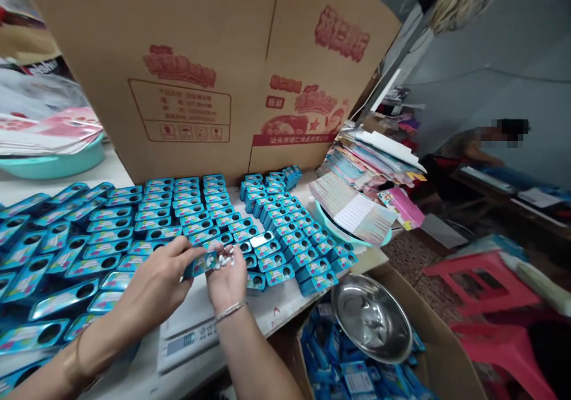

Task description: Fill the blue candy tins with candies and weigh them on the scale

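In my left hand (167, 275) is a small blue box (198, 263), gripped between thumb and fingers and tilted toward my other palm. My right hand (226, 284) is palm up and cupped, with several small white pellets (224, 260) lying in it. The box's mouth is close to the pellets; whether the two touch I cannot tell. Beneath my hands sits a white digital scale (190, 343), partly covered by my forearms. Rows of similar blue boxes (109, 248), each with a dark round opening on top, stand around my hands.
Behind the rows rises a large cardboard box (241, 115). A shiny metal bowl (372, 320) rests on blue packs in an open carton (439, 352) below the table edge. Stacked papers (352, 207) lie right, near red stools (486, 281). Another person (468, 144) sits further back.
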Available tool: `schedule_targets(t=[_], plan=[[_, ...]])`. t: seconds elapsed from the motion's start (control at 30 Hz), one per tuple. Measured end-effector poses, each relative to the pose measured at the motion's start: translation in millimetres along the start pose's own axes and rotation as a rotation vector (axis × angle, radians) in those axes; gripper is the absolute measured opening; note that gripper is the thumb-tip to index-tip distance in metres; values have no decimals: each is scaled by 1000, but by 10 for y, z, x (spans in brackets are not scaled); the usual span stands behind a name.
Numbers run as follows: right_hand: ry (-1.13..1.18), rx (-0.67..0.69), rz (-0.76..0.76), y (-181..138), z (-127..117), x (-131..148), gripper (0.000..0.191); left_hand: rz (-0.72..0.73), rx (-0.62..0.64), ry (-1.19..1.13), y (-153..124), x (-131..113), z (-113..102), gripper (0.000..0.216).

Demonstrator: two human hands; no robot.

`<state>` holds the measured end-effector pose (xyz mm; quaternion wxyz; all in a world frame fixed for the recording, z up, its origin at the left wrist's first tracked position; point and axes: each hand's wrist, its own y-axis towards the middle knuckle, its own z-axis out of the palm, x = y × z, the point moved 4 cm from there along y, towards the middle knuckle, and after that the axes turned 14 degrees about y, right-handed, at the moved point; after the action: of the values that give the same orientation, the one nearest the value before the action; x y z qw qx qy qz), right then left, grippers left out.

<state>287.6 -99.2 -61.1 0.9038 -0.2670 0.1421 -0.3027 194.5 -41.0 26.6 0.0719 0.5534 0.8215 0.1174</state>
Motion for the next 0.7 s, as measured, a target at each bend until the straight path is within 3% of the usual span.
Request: schedule_targets(t=[0.23, 0.43, 0.7], plan=[[69, 48, 47, 12, 50, -22, 31, 10, -11, 26, -20, -62, -105, 44], [56, -72, 17, 3, 16, -4, 30, -44, 33, 18, -37, 7, 38, 42], [35, -45, 46, -13, 30, -89, 29, -61, -16, 45, -115, -31, -104, 42]])
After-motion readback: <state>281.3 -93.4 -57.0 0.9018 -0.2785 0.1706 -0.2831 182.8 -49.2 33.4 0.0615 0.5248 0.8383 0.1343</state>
